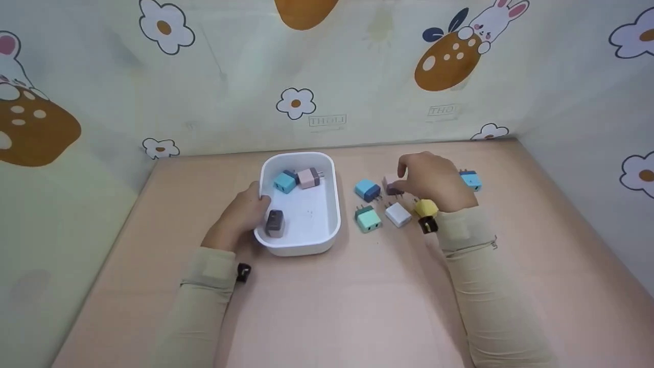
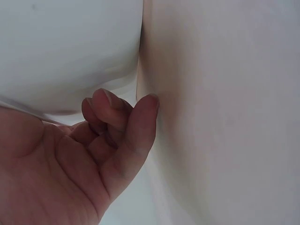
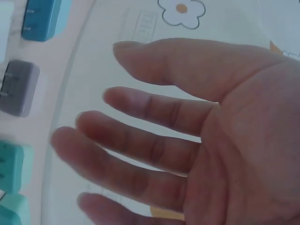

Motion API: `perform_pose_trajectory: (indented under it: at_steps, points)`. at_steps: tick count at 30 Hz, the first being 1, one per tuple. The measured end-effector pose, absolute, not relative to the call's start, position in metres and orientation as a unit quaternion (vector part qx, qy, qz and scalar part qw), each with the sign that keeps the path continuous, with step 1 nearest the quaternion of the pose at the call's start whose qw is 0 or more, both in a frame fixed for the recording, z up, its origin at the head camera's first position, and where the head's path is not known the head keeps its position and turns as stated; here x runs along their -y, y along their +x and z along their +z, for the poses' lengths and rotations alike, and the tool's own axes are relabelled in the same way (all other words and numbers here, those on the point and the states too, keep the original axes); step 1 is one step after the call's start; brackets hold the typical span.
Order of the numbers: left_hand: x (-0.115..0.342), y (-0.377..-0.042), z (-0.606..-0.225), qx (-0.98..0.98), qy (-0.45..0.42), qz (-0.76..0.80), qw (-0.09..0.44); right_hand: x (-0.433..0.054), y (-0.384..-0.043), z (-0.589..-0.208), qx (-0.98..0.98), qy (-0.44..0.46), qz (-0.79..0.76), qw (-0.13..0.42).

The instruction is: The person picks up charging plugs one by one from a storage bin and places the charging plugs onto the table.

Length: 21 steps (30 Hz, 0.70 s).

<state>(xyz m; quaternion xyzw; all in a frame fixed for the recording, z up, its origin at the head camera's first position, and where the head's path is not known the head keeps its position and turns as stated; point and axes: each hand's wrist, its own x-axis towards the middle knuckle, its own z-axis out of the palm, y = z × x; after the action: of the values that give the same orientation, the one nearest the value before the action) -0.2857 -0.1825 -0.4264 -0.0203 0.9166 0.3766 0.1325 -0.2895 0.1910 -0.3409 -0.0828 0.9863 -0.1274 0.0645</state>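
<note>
At the rim of a white plastic bin (image 1: pixel 306 245), my left hand (image 1: pixel 244 207) grips the left side, thumb over the edge. The left wrist view shows curled fingers (image 2: pixel 133 136) beside the bin's outer wall (image 2: pixel 70 51). Inside lie a blue charger plug (image 1: pixel 285 182), a pink one (image 1: pixel 308 178) and a dark-topped one (image 1: pixel 275 224). Over a pink and grey charger plug (image 1: pixel 391 184) on the table hovers my right hand (image 1: pixel 434 179), partly covering it. Its fingers are spread with nothing between them in the right wrist view, where a grey plug (image 3: pixel 19 89) appears to the left.
Around the right hand lie more charger plugs: blue (image 1: pixel 368 189), mint green (image 1: pixel 368 219), white (image 1: pixel 397 214), yellow (image 1: pixel 425 208) and another blue one (image 1: pixel 471 180). The pink tabletop (image 1: pixel 327 306) ends at a patterned wall cloth (image 1: pixel 230 102) behind and at both sides.
</note>
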Motion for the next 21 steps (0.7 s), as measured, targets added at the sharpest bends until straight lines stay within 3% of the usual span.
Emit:
perform_pose_trajectory:
  at_steps: [10,21]
  points:
    - [0.182,-0.286,-0.426,-0.917,-0.027,0.373,0.137,-0.164,-0.284,-0.346,-0.981,-0.137,-0.137,-0.002]
    - [0.183,-0.286,-0.425,-0.924,-0.019,0.358,0.136,-0.140,-0.276,-0.349,-0.970,-0.176,-0.163,-0.036]
